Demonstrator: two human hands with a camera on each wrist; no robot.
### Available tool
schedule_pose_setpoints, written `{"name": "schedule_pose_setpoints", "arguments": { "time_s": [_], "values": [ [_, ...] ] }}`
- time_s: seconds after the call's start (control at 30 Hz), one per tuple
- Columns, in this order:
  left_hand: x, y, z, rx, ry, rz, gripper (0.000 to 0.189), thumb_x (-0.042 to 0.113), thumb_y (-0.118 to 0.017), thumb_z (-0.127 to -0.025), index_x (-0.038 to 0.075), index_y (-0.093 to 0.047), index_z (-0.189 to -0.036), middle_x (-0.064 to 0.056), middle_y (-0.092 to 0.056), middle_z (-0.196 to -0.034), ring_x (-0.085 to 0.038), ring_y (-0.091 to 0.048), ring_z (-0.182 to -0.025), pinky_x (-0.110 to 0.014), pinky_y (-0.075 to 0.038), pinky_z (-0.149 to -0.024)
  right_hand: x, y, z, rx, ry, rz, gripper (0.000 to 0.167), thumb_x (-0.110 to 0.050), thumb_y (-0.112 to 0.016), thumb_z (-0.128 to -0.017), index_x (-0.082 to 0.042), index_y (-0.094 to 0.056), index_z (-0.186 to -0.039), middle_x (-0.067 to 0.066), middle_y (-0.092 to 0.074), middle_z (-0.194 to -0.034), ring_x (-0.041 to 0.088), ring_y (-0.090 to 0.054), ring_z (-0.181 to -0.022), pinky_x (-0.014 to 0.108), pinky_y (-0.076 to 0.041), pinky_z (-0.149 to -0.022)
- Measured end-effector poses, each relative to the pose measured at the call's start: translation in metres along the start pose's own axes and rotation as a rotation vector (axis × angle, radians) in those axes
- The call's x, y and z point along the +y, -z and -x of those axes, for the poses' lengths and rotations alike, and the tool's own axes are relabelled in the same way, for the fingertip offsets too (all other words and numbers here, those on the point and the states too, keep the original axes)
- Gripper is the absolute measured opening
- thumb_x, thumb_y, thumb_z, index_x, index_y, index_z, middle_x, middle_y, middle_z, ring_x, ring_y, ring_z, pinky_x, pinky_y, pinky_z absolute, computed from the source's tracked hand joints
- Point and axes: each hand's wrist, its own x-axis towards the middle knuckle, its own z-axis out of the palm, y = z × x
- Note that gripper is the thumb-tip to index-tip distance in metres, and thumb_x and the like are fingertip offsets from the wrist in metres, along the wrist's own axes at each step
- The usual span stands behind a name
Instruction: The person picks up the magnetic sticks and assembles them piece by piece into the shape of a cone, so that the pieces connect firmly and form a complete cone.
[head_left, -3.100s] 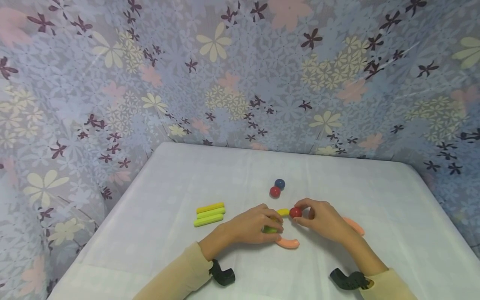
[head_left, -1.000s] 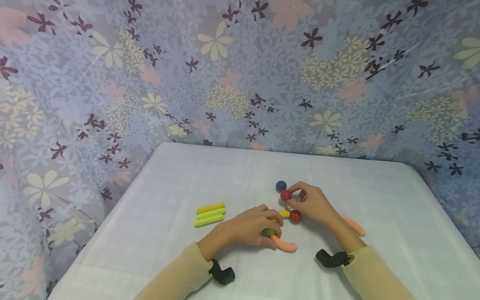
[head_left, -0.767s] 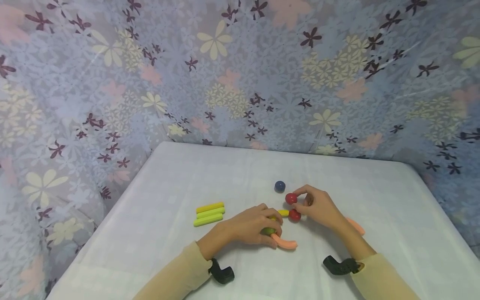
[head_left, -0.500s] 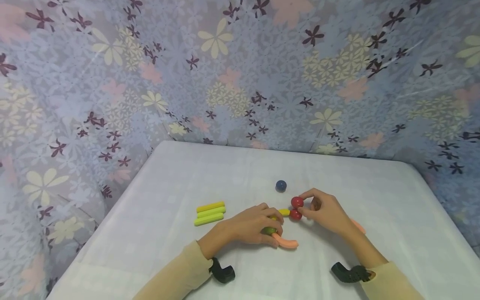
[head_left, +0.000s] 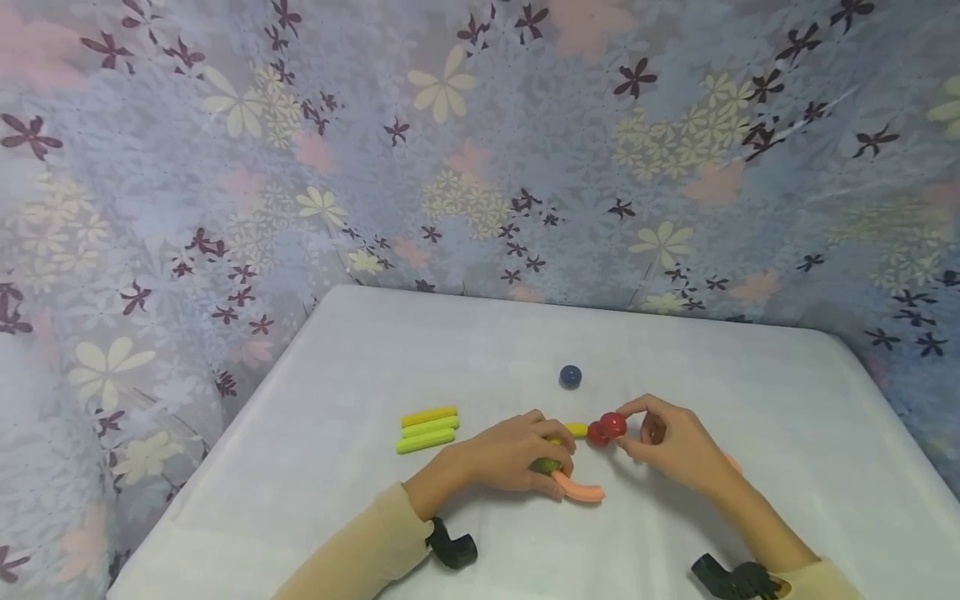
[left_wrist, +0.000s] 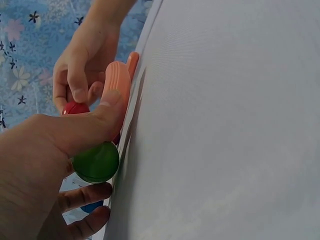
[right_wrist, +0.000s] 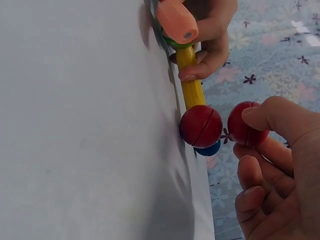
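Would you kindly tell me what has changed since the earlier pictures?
The right hand let go of the red ball on the yellow stick, took the other red ball from beside the blue ball and moved it right and nearer. The left hand, blue ball and three loose sticks stayed in place.

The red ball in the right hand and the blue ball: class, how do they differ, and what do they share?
The held red ball is bright red; the blue ball is dark blue.
The held red ball is pinched by the right hand; the blue ball rests untouched on the table.
The held red ball is close to another red ball; the blue ball sits apart.
Both are round and shiny.
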Motion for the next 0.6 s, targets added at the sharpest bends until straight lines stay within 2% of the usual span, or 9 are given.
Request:
{"name": "schedule_pose_setpoints", "arguments": {
  "time_s": [0.13,0.37,0.6],
  "values": [
    [0.0,-0.002,-0.002,0.006,-0.003,-0.003,0.027,0.057,-0.063,-0.084,0.037,-0.067,-0.102,0.015,-0.048,-0.128,-0.004,-0.038,-0.108,-0.016,-0.031,-0.09,-0.001,-0.001,0.01,-0.026,-0.008,0.0,0.035,-0.02,-0.081,-0.078,-0.025,-0.064,-0.107,-0.004,-0.052,-0.063,0.01,-0.046,-0.051,0.026,-0.041,-0.045],
    [0.001,-0.003,-0.003,0.008,0.01,-0.002,0.028,0.058,-0.063,-0.084,0.038,-0.067,-0.102,0.016,-0.049,-0.129,-0.004,-0.038,-0.107,-0.016,-0.032,-0.088,-0.009,-0.003,0.024,-0.128,-0.094,0.029,0.033,-0.027,-0.082,-0.076,-0.032,-0.064,-0.103,-0.006,-0.052,-0.062,0.01,-0.047,-0.053,0.025,-0.041,-0.046],
    [0.002,-0.003,-0.003,0.004,0.016,-0.006,0.029,0.058,-0.063,-0.083,0.038,-0.067,-0.103,0.015,-0.049,-0.13,-0.004,-0.038,-0.108,-0.016,-0.032,-0.089,-0.009,-0.002,0.036,-0.188,-0.042,0.063,0.03,-0.029,-0.083,-0.075,-0.028,-0.065,-0.099,-0.008,-0.051,-0.06,0.006,-0.046,-0.05,0.024,-0.041,-0.046]
  ]
}}
